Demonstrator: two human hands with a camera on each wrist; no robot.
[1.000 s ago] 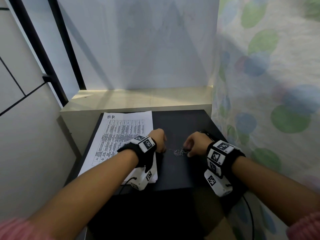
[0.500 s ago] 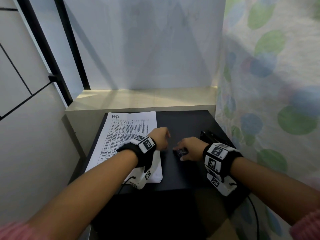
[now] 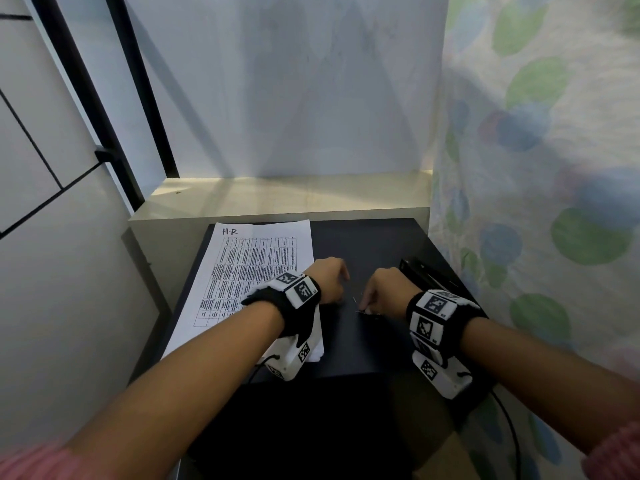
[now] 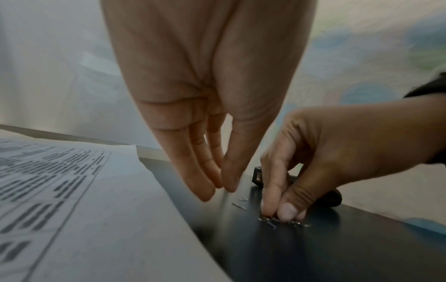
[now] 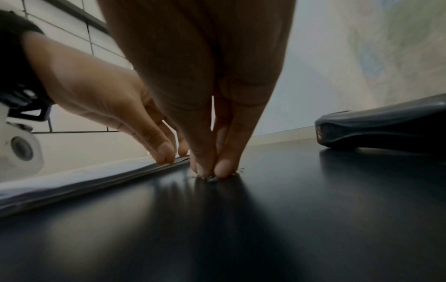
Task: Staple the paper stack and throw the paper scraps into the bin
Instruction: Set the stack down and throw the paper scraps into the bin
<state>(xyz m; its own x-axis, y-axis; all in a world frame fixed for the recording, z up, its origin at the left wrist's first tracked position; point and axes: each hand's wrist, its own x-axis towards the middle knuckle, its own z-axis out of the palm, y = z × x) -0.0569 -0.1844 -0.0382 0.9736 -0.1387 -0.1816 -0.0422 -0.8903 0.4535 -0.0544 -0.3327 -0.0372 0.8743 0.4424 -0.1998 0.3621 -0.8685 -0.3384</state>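
Observation:
A printed paper stack [image 3: 256, 265] lies on the left half of the black table [image 3: 363, 344]. My left hand [image 3: 329, 278] has straight fingers, tips down at the stack's right edge [image 5: 72, 183]. Just to its right, my right hand [image 3: 374, 299] pinches thumb against fingers on a small cluster of loose metal staples [image 4: 272, 222] lying on the table. One more stray bit [image 4: 239, 205] lies between the hands. A black stapler [image 5: 386, 129] rests behind and to the right of my right hand. No paper scraps or bin show.
A pale ledge [image 3: 277, 195] and white wall stand behind the table. A dotted curtain [image 3: 536, 202] hangs close on the right, a tiled wall on the left. A brown shape [image 3: 450, 455] sits below the table's front edge.
My right hand slid left over the metal bits, then drew back a little with its fingertips pinching at them. The left hand stayed at the paper's edge.

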